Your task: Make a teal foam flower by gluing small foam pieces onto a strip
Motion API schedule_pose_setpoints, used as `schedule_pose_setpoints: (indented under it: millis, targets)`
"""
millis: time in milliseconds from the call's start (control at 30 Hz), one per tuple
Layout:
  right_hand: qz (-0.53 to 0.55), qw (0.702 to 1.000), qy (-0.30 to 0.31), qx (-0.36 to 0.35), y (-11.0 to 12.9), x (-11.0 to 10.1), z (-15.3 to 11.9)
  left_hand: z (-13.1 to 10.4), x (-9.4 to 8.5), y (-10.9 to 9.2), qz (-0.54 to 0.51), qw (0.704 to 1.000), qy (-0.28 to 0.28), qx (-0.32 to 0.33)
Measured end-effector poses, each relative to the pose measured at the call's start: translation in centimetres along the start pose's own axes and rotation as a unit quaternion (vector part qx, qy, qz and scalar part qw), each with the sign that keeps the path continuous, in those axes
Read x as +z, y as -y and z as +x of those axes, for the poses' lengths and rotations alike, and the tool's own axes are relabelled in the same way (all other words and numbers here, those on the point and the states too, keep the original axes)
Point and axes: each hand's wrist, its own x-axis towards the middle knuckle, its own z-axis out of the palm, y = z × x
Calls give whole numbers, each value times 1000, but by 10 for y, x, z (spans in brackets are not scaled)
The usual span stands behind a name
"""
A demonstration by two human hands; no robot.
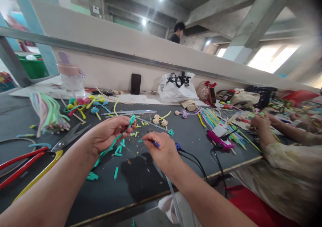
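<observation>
My left hand (110, 131) pinches a long teal fuzzy stem (108, 150), whose folded tip (132, 119) sticks up past the fingertips. To its right, my right hand (161, 146) is closed round a blue tool (156, 144), with a small teal piece (141, 140) by its fingertips. A clear glue stick (173, 196) shows below this hand. Bent teal pieces (118, 150) lie on the dark table (105, 200) between and below my hands, with small yellow bits (136, 134) beyond them.
Large scissors (54, 152) lie at the left near a pastel stem bundle (49, 113). Behind stand a bottle (71, 79), a phone (136, 83) and a white bag (177, 88). A magenta device (220, 140) with cables is at the right, near a co-worker's arms (266, 129).
</observation>
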Motion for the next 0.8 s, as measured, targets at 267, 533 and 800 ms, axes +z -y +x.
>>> schedule_pose_setpoints:
  millis: [267, 533, 800]
  targets:
    - [128, 988, -69, 49, -4, -12, 7, -4, 5, 7, 84, 993, 66, -58]
    - [157, 987, -2, 44, -5, -16, 10, -1, 12, 22, 132, 974, 159, -89]
    - [146, 983, -51, 103, -10, -27, 11, -4, 12, 18, 115, 989, 74, -50]
